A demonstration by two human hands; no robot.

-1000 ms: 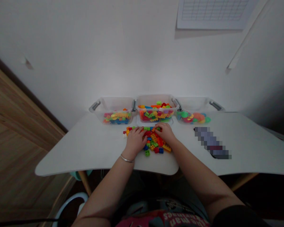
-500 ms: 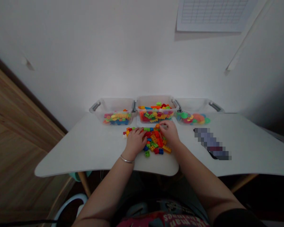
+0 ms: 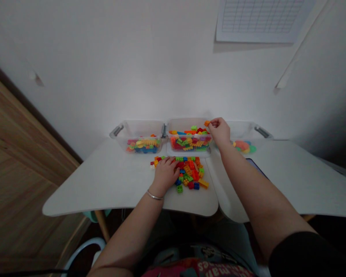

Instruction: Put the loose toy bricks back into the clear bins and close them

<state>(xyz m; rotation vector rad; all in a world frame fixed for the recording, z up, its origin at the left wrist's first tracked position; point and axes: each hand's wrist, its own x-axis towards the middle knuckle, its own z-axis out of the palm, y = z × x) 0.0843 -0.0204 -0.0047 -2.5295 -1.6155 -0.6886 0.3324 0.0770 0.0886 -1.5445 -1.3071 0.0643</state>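
Between the thumb and fingers of my right hand (image 3: 220, 130) is a small orange toy brick (image 3: 207, 123), held over the right end of the middle clear bin (image 3: 187, 125). That bin contains mixed building bricks. On the white table, a loose pile of coloured bricks (image 3: 192, 173) lies in front of it. My left hand (image 3: 166, 173) rests flat on the left part of this pile, fingers spread, covering some pieces. A green brick (image 3: 179, 189) lies at the near edge of the pile, and a yellow-orange brick (image 3: 203, 183) at its right.
A left clear bin (image 3: 142, 129) with bricks and a right clear bin (image 3: 245, 130) with rounded coloured pieces flank the middle one. Partly under my right forearm lies a phone (image 3: 256, 167). A printed grid sheet (image 3: 256, 23) hangs on the wall behind the white table (image 3: 103, 181).
My right hand has lifted an orange brick from the pile's far edge up and right to the middle bin's end. My left hand stays in place.
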